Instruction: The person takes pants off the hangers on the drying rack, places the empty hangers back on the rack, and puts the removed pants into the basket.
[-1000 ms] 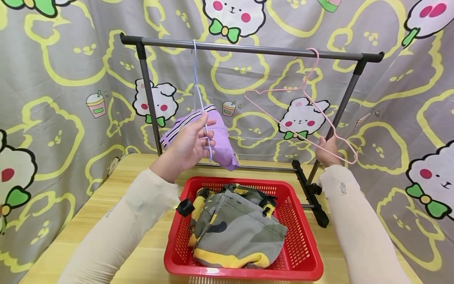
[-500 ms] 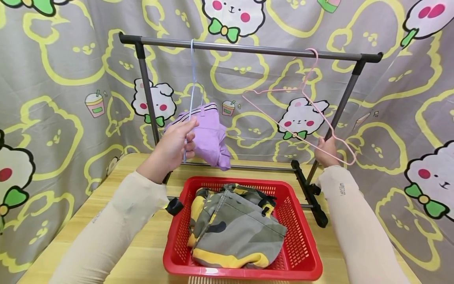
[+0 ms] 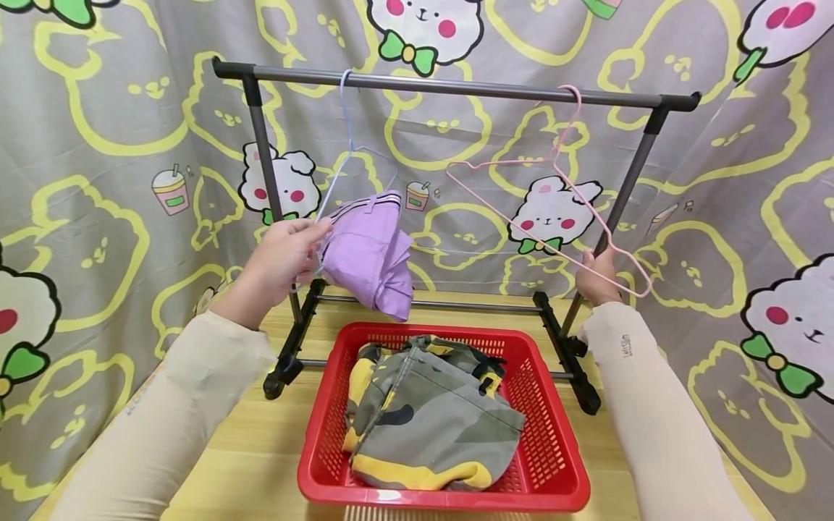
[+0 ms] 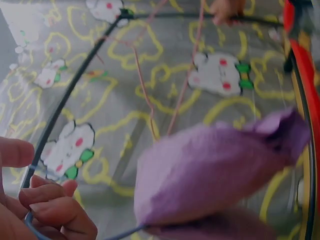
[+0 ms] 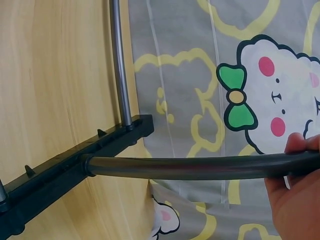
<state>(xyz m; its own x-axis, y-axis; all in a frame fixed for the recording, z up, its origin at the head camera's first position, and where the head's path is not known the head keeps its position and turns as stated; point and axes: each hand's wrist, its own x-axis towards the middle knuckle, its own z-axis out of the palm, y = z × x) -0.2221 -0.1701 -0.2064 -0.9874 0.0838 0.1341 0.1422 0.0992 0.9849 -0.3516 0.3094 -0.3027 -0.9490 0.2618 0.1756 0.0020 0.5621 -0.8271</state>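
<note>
A thin blue wire hanger (image 3: pixel 347 123) hangs from the rack's top rail (image 3: pixel 456 87) and carries a lilac garment (image 3: pixel 368 246). My left hand (image 3: pixel 313 242) pinches the hanger's lower left corner, right beside the cloth. In the left wrist view its curled fingers (image 4: pixel 50 210) close round the blue wire (image 4: pixel 30 222), with the lilac garment (image 4: pixel 215 175) blurred next to them. My right hand (image 3: pixel 594 268) grips the rack's right upright post; its palm (image 5: pixel 295 185) wraps the dark post (image 5: pixel 185 167).
An empty pink hanger (image 3: pixel 577 101) hangs tilted at the rail's right end, just above my right hand. A red basket (image 3: pixel 554 463) with a camouflage and yellow garment (image 3: pixel 430 427) sits on the wooden table before the rack. Printed curtains surround the table. The rack's foot (image 5: pixel 75 170) rests on the wood.
My left hand has moved left and slightly down, drawing the blue hanger and lilac garment leftward along the rail. The right hand has stayed on the post.
</note>
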